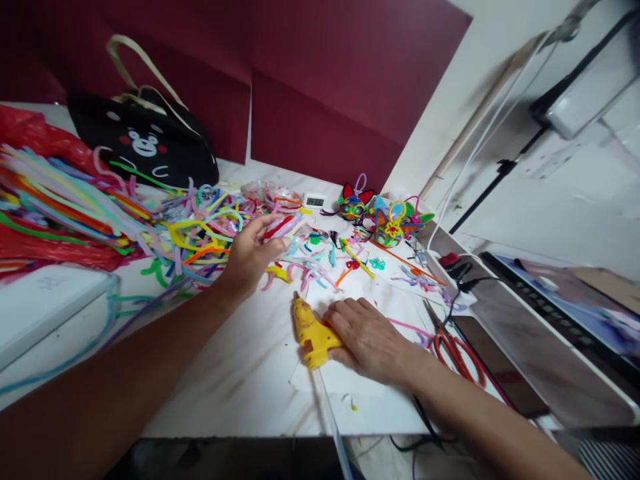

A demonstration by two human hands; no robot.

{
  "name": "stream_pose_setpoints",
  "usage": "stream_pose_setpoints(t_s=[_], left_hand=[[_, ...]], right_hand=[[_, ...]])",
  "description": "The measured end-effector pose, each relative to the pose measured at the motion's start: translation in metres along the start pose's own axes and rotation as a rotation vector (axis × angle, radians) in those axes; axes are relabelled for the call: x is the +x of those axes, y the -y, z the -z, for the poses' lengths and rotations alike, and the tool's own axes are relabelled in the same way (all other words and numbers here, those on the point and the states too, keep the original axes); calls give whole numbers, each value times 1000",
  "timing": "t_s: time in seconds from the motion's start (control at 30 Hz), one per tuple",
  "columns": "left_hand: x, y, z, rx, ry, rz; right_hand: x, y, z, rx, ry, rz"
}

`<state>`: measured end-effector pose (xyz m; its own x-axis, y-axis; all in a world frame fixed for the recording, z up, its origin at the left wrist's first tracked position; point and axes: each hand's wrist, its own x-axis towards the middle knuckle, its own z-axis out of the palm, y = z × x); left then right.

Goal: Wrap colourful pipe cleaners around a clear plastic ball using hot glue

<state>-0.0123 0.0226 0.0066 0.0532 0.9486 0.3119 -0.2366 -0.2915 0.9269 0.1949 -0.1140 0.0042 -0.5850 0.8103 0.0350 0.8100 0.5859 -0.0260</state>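
My left hand (251, 255) reaches out over the white table (240, 373) and closes its fingers on a small bunch of pipe cleaners (283, 227), red and pale purple. My right hand (367, 339) lies on the table with its fingers against a yellow glue gun (311, 330) that rests flat, a clear glue stick (327, 417) poking out of its back. Short coloured pipe-cleaner scraps (320, 263) lie scattered just beyond both hands.
A big heap of long pipe cleaners (75, 207) covers the left. A black bear-face bag (145, 143) stands behind it. Finished pipe-cleaner figures (387, 220), a small digital timer (315, 201), red-handled scissors (453, 347), a phone (500, 367) and a laptop (565, 300) lie on the right.
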Motion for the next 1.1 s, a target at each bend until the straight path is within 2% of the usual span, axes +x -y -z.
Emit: stream_pose_setpoints(t_s=[0.13,0.23,0.33,0.47,0.57,0.7,0.87,1.0,1.1], left_hand=[[0,-2,0,4,-8,-5],[2,-1,2,15,-16,-12],[4,0,4,10,-22,-14],[6,0,6,-13,-26,-4],[7,-1,6,-14,-43,-5],[8,-2,6,-13,-56,-7],[6,-3,5,-5,-44,-19],[4,-4,5,29,-43,3],[2,-4,5,38,4,20]], right_hand=[[2,-9,23,255,-9,51],[21,-22,34,362,-136,-104],[58,-36,30,242,-170,-337],[103,-47,15,233,-173,-411],[118,-52,9,280,-208,-443],[114,-66,12,448,-353,-473],[92,-80,26,813,-507,-458],[74,-77,36,1040,-587,-420],[61,-68,40,1136,-626,-393]])
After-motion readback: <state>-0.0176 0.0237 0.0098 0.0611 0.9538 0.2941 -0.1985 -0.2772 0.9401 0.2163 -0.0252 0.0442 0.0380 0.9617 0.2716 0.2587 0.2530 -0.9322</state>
